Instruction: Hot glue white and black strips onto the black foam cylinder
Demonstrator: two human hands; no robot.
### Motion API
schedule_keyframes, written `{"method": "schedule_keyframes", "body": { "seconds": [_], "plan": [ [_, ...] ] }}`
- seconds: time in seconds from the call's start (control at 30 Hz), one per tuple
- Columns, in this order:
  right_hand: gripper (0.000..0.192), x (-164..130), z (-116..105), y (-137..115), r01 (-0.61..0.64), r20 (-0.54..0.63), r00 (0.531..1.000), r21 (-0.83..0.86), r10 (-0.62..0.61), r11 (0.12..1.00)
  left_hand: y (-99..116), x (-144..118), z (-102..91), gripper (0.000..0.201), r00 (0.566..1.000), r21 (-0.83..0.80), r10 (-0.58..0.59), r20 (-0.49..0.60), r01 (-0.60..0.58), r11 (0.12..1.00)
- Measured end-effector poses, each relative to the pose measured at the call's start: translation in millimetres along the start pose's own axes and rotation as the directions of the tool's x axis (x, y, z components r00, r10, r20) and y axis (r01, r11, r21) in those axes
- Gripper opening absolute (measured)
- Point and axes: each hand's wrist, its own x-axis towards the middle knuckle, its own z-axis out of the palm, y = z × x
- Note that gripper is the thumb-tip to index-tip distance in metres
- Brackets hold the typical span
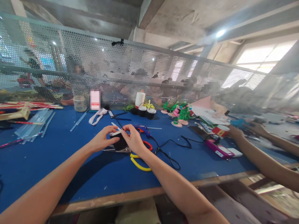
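A small black bucket (120, 143) with a white rim is held upright just above the blue table, near its middle. My left hand (102, 139) curves around its left side, thumb on the front and fingers at the rim. At the right of the rim, my right hand (133, 140) pinches a thin black strip (118, 122) that sticks up from the bucket. Scissors (140, 164) with yellow and red handles lie partly beneath my right wrist. Behind that hand rests a blue glue gun (146, 131). The bucket's right side is hidden by my fingers.
Similar black buckets (151, 112) with thin handles stand at the back. Clear glue sticks (35, 124) lie left. Green cactus-like pieces (184, 115) and a purple power strip (218, 149) with a black cord are right. A co-worker's arm (257, 158) reaches in from the right.
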Motion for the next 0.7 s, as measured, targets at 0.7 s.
{"method": "schedule_keyframes", "body": {
  "seconds": [0.7],
  "plan": [
    [0.01,5,-15,-15,0.05,-0.019,0.999,0.012,-0.05,0.999,10,-4,5.3,0.026,0.994,-0.042,-0.061,-0.094,0.058,0.997]
  ]
}}
